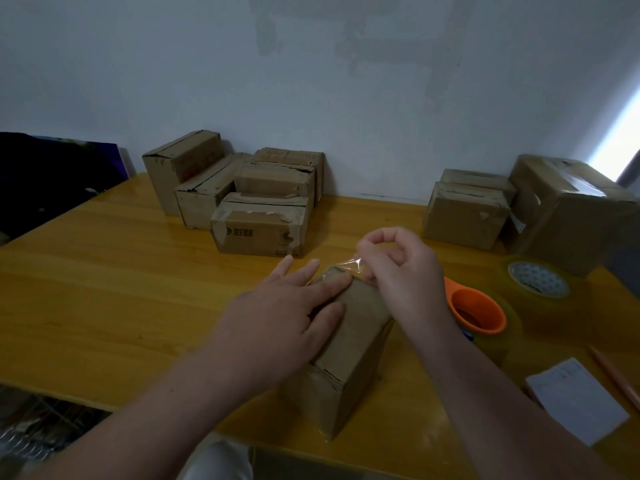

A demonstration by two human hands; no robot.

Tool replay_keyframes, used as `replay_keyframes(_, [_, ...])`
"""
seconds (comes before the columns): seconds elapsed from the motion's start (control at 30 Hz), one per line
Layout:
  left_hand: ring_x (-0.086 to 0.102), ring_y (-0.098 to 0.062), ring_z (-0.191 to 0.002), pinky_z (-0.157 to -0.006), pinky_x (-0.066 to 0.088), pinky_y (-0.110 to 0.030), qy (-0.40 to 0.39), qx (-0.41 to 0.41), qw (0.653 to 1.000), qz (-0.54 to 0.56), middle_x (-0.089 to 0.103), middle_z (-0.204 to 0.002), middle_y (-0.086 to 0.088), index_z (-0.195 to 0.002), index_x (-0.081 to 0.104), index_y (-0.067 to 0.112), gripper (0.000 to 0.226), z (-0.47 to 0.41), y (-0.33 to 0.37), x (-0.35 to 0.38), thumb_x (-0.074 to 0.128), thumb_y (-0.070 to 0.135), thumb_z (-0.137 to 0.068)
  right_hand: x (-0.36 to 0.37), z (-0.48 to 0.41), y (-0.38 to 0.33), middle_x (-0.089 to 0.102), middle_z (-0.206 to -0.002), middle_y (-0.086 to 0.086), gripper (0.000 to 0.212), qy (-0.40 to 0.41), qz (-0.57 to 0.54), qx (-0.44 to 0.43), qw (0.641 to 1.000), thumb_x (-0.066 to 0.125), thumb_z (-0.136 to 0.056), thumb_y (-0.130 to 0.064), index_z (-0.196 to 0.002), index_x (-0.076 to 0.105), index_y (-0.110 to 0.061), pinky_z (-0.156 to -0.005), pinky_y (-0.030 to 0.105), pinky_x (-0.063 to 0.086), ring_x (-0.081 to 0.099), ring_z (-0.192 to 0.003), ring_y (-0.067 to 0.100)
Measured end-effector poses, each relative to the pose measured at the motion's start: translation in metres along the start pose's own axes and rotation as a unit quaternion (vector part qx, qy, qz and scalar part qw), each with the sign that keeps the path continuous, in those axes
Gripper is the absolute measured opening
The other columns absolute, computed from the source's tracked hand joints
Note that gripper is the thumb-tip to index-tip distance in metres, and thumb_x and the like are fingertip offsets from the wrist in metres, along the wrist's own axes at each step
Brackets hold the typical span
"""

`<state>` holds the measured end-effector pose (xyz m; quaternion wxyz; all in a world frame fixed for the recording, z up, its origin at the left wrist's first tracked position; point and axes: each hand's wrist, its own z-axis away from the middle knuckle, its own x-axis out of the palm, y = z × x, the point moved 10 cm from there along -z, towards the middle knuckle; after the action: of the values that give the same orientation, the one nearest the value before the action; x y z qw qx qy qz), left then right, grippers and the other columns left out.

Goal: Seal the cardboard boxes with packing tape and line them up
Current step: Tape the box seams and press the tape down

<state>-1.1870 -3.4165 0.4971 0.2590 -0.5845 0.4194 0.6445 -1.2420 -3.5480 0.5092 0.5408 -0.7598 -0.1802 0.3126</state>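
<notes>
Pointing lengthwise away, box (349,344) sits under flat left hand (277,317); right hand (398,271) pinches tape (349,264).

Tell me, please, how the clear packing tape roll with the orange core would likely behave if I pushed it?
The clear packing tape roll with the orange core seems to lie flat, so it should slide on the glossy yellow wooden table, not roll. Its thick winding suggests some weight.

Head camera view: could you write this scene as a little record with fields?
Surface: yellow wooden table
Box in work: cardboard box
Left hand: rests flat on the box top
Right hand: pinches clear tape strip at the box's far end
Tape rolls: orange-cored roll, second roll, on the right
Other boxes: left group, right group, by the wall
</notes>
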Motion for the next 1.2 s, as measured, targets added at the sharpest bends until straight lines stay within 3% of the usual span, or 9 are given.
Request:
replay_keyframes(0.13, [0.008,-0.007,-0.144,-0.107,0.032,-0.033,0.085,0.028,0.996,0.023,0.027,-0.152,0.02,-0.138,0.034,0.053,0.05,0.003,0.003,-0.007,0.018,0.061,-0.092,0.012,-0.006,0.0,0.065,-0.079,-0.013,0.029,-0.078,0.115,0.017,0.99,0.073,-0.081,-0.037,-0.105,0.057,-0.033,-0.058,0.018,0.041,0.06,-0.076,-0.001])
replay_keyframes(0.2, [0.034,-0.009,-0.129,-0.094,0.042,-0.029,0.152,0.056,0.986,0.037,0.052,-0.131,0.014,-0.127,0.055,0.044,0.054,0.006,0.005,-0.015,0.023,0.059,-0.087,0.015,-0.011,-0.003,0.065,-0.077,-0.013,0.029,-0.084,0.146,0.007,0.986,0.075,-0.08,-0.033,-0.105,0.059,-0.033,-0.058,0.018,0.04,0.059,-0.075,-0.001])
replay_keyframes(0.27, [0.044,-0.011,-0.108,-0.078,0.036,-0.018,0.21,0.081,0.973,0.042,0.06,-0.108,0.01,-0.113,0.067,0.037,0.045,0.01,0.005,-0.021,0.034,0.053,-0.087,0.018,-0.014,-0.005,0.066,-0.076,-0.012,0.026,-0.087,0.159,0.001,0.983,0.075,-0.08,-0.03,-0.102,0.061,-0.032,-0.058,0.018,0.039,0.06,-0.074,-0.001])
replay_keyframes(0.4, [0.042,-0.006,-0.1,-0.077,0.03,-0.009,0.231,0.098,0.966,0.057,0.058,-0.102,0.012,-0.111,0.07,0.033,0.045,0.011,0.005,-0.021,0.037,0.052,-0.086,0.02,-0.016,-0.016,0.068,-0.074,-0.011,0.023,-0.072,0.185,-0.049,0.979,0.072,-0.084,-0.023,-0.102,0.062,-0.033,-0.061,0.016,0.041,0.061,-0.072,-0.001])
replay_keyframes(0.6, [0.049,0.0,-0.091,-0.073,0.047,-0.013,0.307,0.089,0.932,0.169,0.043,-0.11,0.012,-0.114,0.052,0.024,0.039,0.015,-0.003,-0.036,0.061,0.037,-0.078,0.007,-0.008,-0.067,0.064,-0.071,-0.019,0.026,-0.015,0.167,-0.224,0.96,0.068,-0.087,-0.016,-0.109,0.064,-0.027,-0.069,0.006,0.047,0.062,-0.072,-0.004])
replay_keyframes(0.77, [0.052,-0.007,-0.103,-0.083,0.053,-0.025,0.248,0.046,0.947,0.2,0.031,-0.128,0.015,-0.144,0.03,0.029,0.088,-0.01,-0.025,-0.019,0.077,0.014,-0.072,0.018,0.023,-0.086,0.071,-0.08,-0.006,0.025,-0.018,0.235,-0.414,0.879,0.059,-0.092,-0.022,-0.116,0.065,-0.019,-0.059,0.029,0.057,0.066,-0.068,0.008])
replay_keyframes(0.9, [0.024,-0.011,-0.138,-0.113,0.031,-0.045,0.115,0.091,0.976,0.16,0.021,-0.145,0.025,-0.133,0.032,0.047,0.082,-0.029,-0.028,0.011,0.079,0.019,-0.072,0.037,0.045,-0.055,0.074,-0.084,0.0,0.025,-0.056,0.271,-0.466,0.84,0.054,-0.091,-0.022,-0.111,0.069,-0.017,-0.054,0.027,0.057,0.068,-0.067,0.01])
replay_keyframes(1.03, [0.013,-0.007,-0.141,-0.117,0.016,-0.038,-0.004,0.105,0.987,0.119,0.013,-0.15,0.028,-0.135,0.026,0.054,0.09,-0.035,-0.034,0.04,0.077,0.011,-0.075,0.052,0.066,-0.027,0.075,-0.09,0.003,0.018,-0.08,0.312,-0.503,0.802,0.06,-0.089,-0.014,-0.101,0.074,-0.013,-0.06,0.031,0.06,0.072,-0.082,0.014])
replay_keyframes(1.2, [0.011,0.0,-0.14,-0.116,0.013,-0.031,-0.012,0.09,0.987,0.134,0.018,-0.145,0.033,-0.127,0.034,0.057,0.085,-0.047,-0.041,0.033,0.045,-0.015,-0.082,0.053,0.079,-0.014,0.073,-0.106,0.003,0.025,-0.09,0.341,-0.56,0.75,0.061,-0.091,-0.027,-0.107,0.073,-0.013,-0.077,0.031,0.059,0.069,-0.099,0.014])
